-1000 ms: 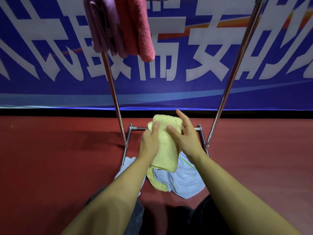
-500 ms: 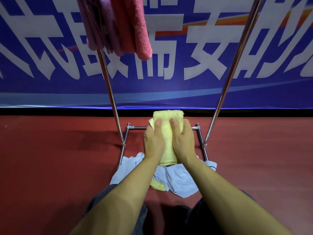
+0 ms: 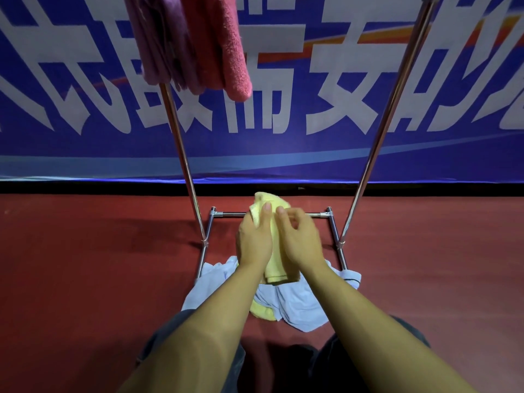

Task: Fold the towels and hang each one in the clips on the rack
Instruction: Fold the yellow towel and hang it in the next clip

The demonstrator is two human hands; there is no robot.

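Note:
A folded yellow towel point(image 3: 276, 259) hangs between my hands above the rack's base. My left hand point(image 3: 253, 239) grips its left side with the thumb on top. My right hand point(image 3: 299, 241) lies against its right side, fingers curled and blurred. A pink towel point(image 3: 226, 46) and a purple towel point(image 3: 158, 43) hang at the top left of the metal rack point(image 3: 184, 165); the clips are out of frame. On the floor lie a pale blue towel point(image 3: 295, 304) and another yellow towel point(image 3: 262, 310), partly hidden by my arms.
The rack's right pole point(image 3: 380, 137) slants up to the top right, and its base bars point(image 3: 334, 236) frame the floor pile. A blue banner point(image 3: 312, 95) with white lettering stands behind. Red floor point(image 3: 85, 279) spreads on both sides. My knees show at the bottom.
My hands have squeezed the yellow towel narrower and its top has rounded over. My right hand's fingers have curled and shifted on the towel's right side.

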